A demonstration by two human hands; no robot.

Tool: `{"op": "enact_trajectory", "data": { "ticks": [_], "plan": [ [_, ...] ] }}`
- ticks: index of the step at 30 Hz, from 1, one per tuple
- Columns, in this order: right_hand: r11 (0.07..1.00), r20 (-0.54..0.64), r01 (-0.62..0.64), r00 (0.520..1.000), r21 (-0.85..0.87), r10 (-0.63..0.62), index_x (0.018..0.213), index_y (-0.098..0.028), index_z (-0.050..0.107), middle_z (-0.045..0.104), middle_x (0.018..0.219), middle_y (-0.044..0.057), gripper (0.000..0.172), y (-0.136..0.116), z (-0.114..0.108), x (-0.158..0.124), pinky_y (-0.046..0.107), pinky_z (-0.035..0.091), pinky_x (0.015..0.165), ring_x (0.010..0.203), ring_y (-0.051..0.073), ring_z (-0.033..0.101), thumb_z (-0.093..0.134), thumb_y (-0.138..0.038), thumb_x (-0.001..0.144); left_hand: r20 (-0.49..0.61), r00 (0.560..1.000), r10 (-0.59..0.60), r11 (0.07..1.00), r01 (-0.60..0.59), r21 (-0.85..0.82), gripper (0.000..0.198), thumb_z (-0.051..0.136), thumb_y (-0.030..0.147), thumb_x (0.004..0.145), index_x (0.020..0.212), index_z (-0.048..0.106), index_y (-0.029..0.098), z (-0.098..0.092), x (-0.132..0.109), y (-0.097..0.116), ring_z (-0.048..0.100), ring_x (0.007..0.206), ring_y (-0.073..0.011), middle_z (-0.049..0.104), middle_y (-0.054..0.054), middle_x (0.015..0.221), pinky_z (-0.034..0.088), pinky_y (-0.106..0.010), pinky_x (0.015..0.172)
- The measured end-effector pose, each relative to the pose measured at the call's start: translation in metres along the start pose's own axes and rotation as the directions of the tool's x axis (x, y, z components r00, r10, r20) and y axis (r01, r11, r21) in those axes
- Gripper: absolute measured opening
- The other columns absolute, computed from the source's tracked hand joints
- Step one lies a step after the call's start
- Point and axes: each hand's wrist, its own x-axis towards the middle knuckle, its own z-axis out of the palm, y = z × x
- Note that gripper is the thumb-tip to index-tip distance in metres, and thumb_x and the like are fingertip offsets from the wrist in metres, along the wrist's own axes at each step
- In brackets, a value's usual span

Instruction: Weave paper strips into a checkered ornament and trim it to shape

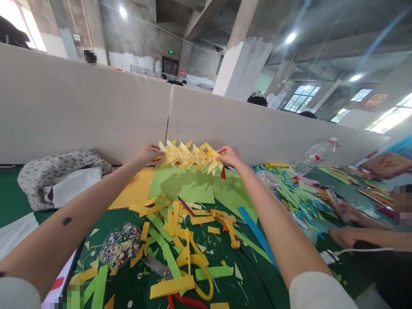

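Note:
In front of the partition, a row of woven paper fish (192,157) in yellow and pale yellow stretches between my two hands. Dark-dotted eyes show on the checked weave, and a red tassel (223,173) hangs by the right end. My left hand (151,152) pinches the left end with its fingertips. At the other end, the fingers of my right hand (229,155) are closed on the paper edge. Sheets of green paper (196,189) and orange-yellow paper (138,189) lie beneath the fish. Nearer me are a yellow glue gun (229,226) and yellow-handled scissors (210,281).
Paper strips (167,251) and scraps litter the green table. A clear flower-shaped case (120,244) of googly eyes sits left, near a patterned cloth bag (61,174). At right are a plastic bottle (317,154), a tape roll (268,180) and another person's arm (360,238). A white partition (96,107) runs behind.

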Motion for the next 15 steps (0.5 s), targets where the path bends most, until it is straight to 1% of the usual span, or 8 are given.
{"op": "enact_trajectory", "data": {
  "ticks": [1,2,4,6,8,11,13,15],
  "plan": [
    [1.0,-0.037,0.001,0.999,-0.001,-0.001,0.113,-0.017,0.052,0.054,0.114,0.007,0.03,-0.003,0.003,0.005,0.039,0.049,0.081,0.096,0.018,0.057,0.049,-0.033,0.088,-0.017,1.0,-0.001,0.999,0.002,0.032,0.06,0.065,0.048,0.066,0.11,0.046,0.013,0.005,0.004,0.003,0.062,0.088,-0.0246,0.059,-0.019,0.11,0.049,-0.03,0.066],
    [1.0,-0.071,0.006,0.997,-0.007,-0.006,0.112,-0.019,0.053,0.054,0.116,0.007,0.028,-0.006,0.008,0.006,0.038,0.049,0.081,0.096,0.017,0.056,0.047,-0.033,0.089,-0.028,1.0,0.005,0.997,-0.003,0.071,0.065,0.063,0.048,0.068,0.117,0.042,0.012,0.011,0.005,0.004,0.06,0.094,-0.0268,0.054,-0.022,0.118,0.048,-0.033,0.071],
    [0.999,-0.116,0.041,0.992,-0.03,-0.044,0.114,-0.016,0.051,0.054,0.115,0.008,0.032,-0.011,0.021,-0.001,0.041,0.048,0.082,0.098,0.02,0.056,0.052,-0.032,0.086,-0.033,0.999,0.031,0.985,-0.025,0.17,0.073,0.062,0.05,0.068,0.125,0.037,0.012,0.018,0.002,-0.001,0.049,0.113,-0.0329,0.043,-0.024,0.131,0.043,-0.04,0.085],
    [0.99,-0.092,0.108,0.989,-0.087,-0.116,0.11,-0.014,0.053,0.052,0.118,0.013,0.04,-0.014,0.034,-0.022,0.046,0.037,0.095,0.112,0.028,0.046,0.067,-0.025,0.073,0.023,0.996,0.086,0.96,-0.089,0.266,0.074,0.062,0.051,0.066,0.126,0.039,0.015,0.019,-0.012,-0.015,0.037,0.124,-0.0349,0.039,-0.02,0.136,0.035,-0.043,0.095],
    [0.973,-0.029,0.198,0.979,-0.119,-0.203,0.106,-0.017,0.055,0.053,0.117,0.011,0.04,-0.016,0.044,-0.056,0.046,0.031,0.099,0.116,0.029,0.042,0.069,-0.022,0.069,0.162,0.977,0.138,0.926,-0.186,0.33,0.068,0.067,0.053,0.057,0.115,0.053,0.02,0.015,-0.036,-0.034,0.043,0.119,-0.0324,0.051,-0.012,0.127,0.035,-0.038,0.095],
    [0.942,0.095,0.312,0.949,-0.121,-0.302,0.101,-0.021,0.056,0.057,0.11,0.007,0.032,-0.019,0.053,-0.119,0.04,0.034,0.097,0.111,0.025,0.047,0.065,-0.024,0.071,0.333,0.931,0.15,0.875,-0.282,0.393,0.057,0.069,0.06,0.047,0.09,0.065,0.023,0.007,-0.081,-0.065,0.054,0.105,-0.0304,0.064,-0.007,0.106,0.039,-0.036,0.091],
    [0.927,0.197,0.361,0.921,-0.1,-0.337,0.097,-0.022,0.057,0.059,0.103,0.005,0.027,-0.023,0.056,-0.164,0.037,0.041,0.089,0.103,0.023,0.052,0.064,-0.028,0.072,0.355,0.924,0.14,0.848,-0.297,0.439,0.059,0.067,0.064,0.046,0.087,0.066,0.022,0.003,-0.109,-0.08,0.053,0.106,-0.0313,0.063,-0.008,0.106,0.039,-0.037,0.091],
    [0.915,0.305,0.389,0.888,-0.102,-0.344,0.094,-0.023,0.058,0.06,0.1,0.005,0.021,-0.028,0.059,-0.206,0.038,0.043,0.084,0.101,0.023,0.053,0.058,-0.034,0.077,0.326,0.936,0.129,0.826,-0.283,0.486,0.061,0.064,0.066,0.05,0.091,0.065,0.021,0.002,-0.128,-0.088,0.051,0.107,-0.0326,0.061,-0.01,0.109,0.038,-0.041,0.091]
  ]
}}
